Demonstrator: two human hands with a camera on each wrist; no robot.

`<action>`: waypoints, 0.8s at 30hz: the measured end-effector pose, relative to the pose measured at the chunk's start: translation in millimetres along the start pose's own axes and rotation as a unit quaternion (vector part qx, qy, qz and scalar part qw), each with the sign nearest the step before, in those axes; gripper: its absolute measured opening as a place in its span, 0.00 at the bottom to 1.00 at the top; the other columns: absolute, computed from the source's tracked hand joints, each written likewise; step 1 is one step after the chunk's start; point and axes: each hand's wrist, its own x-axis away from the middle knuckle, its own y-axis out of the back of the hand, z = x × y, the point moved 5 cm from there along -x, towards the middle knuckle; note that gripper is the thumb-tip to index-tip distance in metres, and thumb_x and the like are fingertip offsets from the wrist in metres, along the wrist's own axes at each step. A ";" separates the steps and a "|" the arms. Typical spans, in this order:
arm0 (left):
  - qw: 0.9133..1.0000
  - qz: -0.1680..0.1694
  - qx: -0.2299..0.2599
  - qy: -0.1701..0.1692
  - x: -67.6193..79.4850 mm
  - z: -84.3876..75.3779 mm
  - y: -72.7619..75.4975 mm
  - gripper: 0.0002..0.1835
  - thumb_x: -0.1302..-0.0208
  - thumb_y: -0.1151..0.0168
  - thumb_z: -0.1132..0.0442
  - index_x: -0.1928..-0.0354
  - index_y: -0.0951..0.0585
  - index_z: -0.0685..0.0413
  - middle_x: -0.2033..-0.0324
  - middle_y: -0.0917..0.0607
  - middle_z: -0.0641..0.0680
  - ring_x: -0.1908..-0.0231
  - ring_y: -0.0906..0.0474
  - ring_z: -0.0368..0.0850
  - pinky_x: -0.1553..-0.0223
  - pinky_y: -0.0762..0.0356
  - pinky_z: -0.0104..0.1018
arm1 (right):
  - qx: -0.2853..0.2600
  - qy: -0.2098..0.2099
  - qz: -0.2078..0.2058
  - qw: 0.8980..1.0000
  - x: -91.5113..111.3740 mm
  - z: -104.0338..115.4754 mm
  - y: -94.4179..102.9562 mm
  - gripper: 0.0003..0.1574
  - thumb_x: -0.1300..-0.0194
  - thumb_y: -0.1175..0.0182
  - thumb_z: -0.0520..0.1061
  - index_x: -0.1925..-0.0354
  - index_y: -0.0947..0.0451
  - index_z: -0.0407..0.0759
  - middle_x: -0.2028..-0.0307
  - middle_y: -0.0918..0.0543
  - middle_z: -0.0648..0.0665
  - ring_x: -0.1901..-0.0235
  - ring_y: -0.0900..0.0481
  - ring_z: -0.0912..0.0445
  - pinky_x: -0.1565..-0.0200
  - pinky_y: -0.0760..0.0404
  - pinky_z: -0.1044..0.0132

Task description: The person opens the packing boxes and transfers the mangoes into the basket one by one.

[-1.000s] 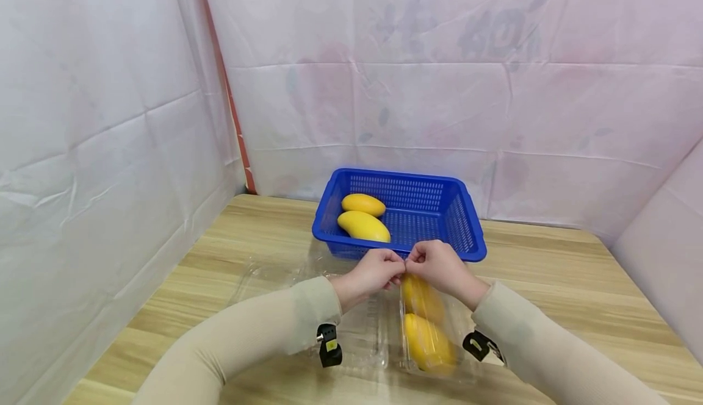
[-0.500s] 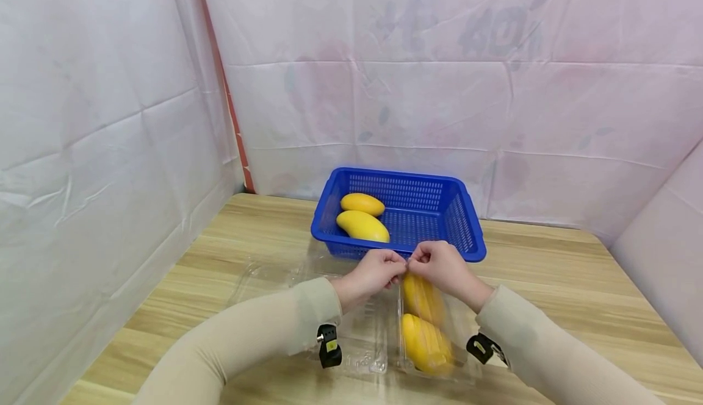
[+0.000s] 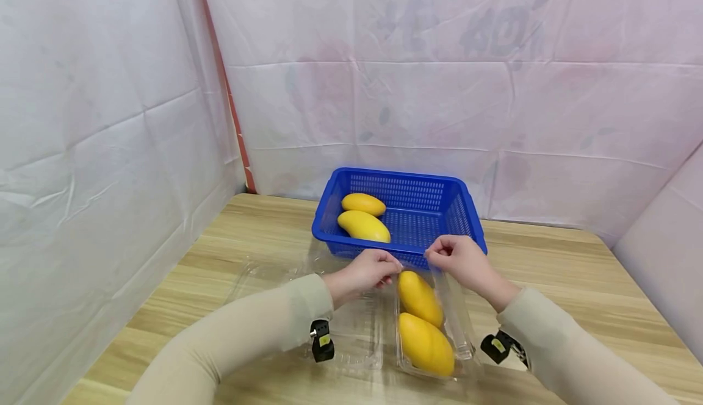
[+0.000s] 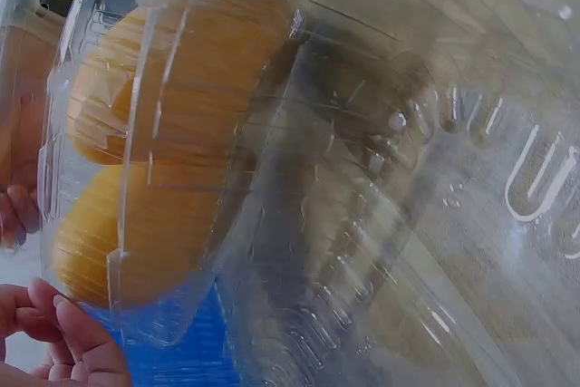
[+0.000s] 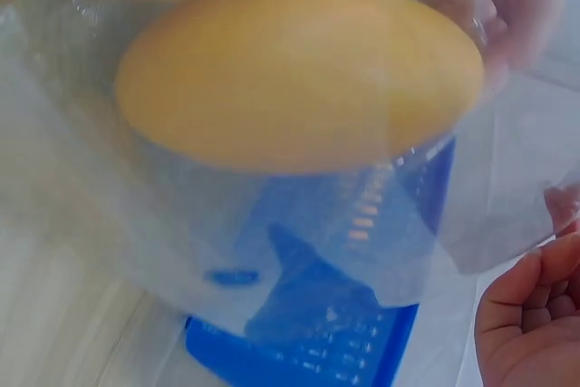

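Note:
Two yellow mangoes (image 3: 420,299) lie one behind the other in a clear plastic container (image 3: 403,363), partly hidden under clear plastic in the left wrist view. My left hand (image 3: 367,272) pinches the container's far left corner between thumb and index finger. Further right, my right hand (image 3: 462,263) pinches the edge of a thin clear plastic flap (image 3: 453,310) in front of the basket. That flap stands raised along the right side of the mangoes. In the right wrist view, clear plastic stretches from the right hand's fingertips (image 5: 518,276) across a mango (image 5: 299,74).
A blue perforated basket (image 3: 472,216) stands at the back, with two more mangoes (image 3: 364,227) on its left side. Other clear plastic containers (image 3: 357,344) lie left of the filled one, partly under the left forearm. White cloth walls (image 3: 428,106) bound the wooden table.
My hands were together at the container's far end. The right hand has moved right with the plastic flap, uncovering the mangoes; the left has shifted slightly left.

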 end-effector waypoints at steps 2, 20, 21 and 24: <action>1.000 0.003 0.000 0.002 0.2 0.5 0.7 0.08 0.35 0.44 0.64 0.63 0.18 0.60 0.73 0.21 0.52 0.77 0.28 0.41 0.75 0.28 0.33 | -0.007 0.001 -0.004 1.000 1.5 -2.7 4.6 0.07 0.40 0.40 0.40 0.73 0.23 0.39 0.82 0.29 0.50 0.79 0.33 0.57 0.77 0.33 0.69; 0.999 0.008 -0.034 0.002 2.9 0.1 4.7 0.06 0.35 0.44 0.66 0.63 0.19 0.62 0.64 0.19 0.51 0.77 0.28 0.42 0.76 0.32 0.35 | -0.013 -0.003 -0.013 1.000 17.2 -18.4 40.8 0.11 0.36 0.42 0.42 0.72 0.23 0.35 0.68 0.18 0.41 0.77 0.32 0.57 0.74 0.33 0.68; 0.999 0.009 -0.037 0.002 2.8 0.1 4.7 0.06 0.35 0.44 0.66 0.64 0.20 0.62 0.64 0.19 0.51 0.77 0.28 0.42 0.76 0.31 0.35 | -0.012 -0.004 -0.013 1.000 17.8 -19.5 41.8 0.11 0.36 0.42 0.42 0.71 0.24 0.34 0.68 0.18 0.40 0.77 0.32 0.57 0.75 0.33 0.68; 0.999 0.011 -0.044 0.005 2.7 0.5 4.9 0.06 0.36 0.44 0.66 0.65 0.20 0.62 0.65 0.19 0.51 0.77 0.28 0.42 0.75 0.30 0.36 | -0.004 -0.007 -0.015 1.000 19.1 -22.7 45.1 0.11 0.36 0.42 0.42 0.71 0.24 0.34 0.68 0.19 0.40 0.75 0.31 0.58 0.73 0.32 0.68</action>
